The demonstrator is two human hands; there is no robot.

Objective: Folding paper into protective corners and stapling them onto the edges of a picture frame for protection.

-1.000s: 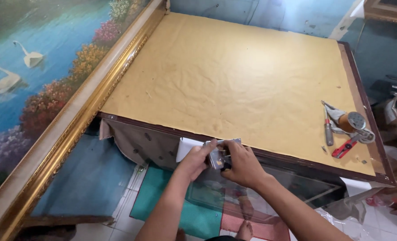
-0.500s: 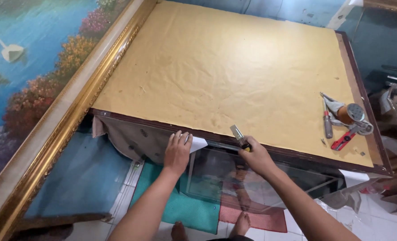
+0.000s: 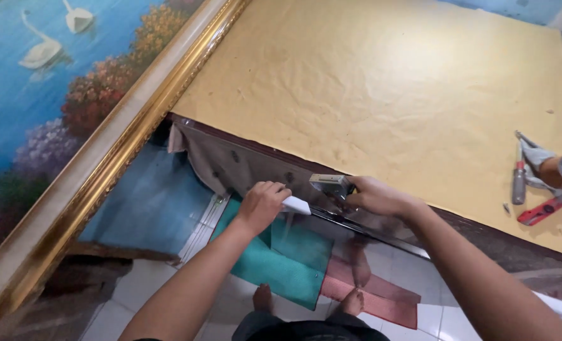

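Gripping a grey metal staple gun [image 3: 331, 185], my right hand [image 3: 375, 197] presses it against the near edge of the big framed board backed with wrinkled yellow-brown paper [image 3: 388, 88]. My left hand [image 3: 262, 205] is clenched on loose grey-brown cloth [image 3: 230, 165] hanging below that edge, just beside the gun. Small hand tools [image 3: 537, 183] lie well apart at the right edge; the paper between lies bare.

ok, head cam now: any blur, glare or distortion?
Head view: even soft light, no hard glare; yellow backing paper shows creases clearly; right hand and stapler slightly motion-soft; gold frame bows a little toward the wide-angle edge.
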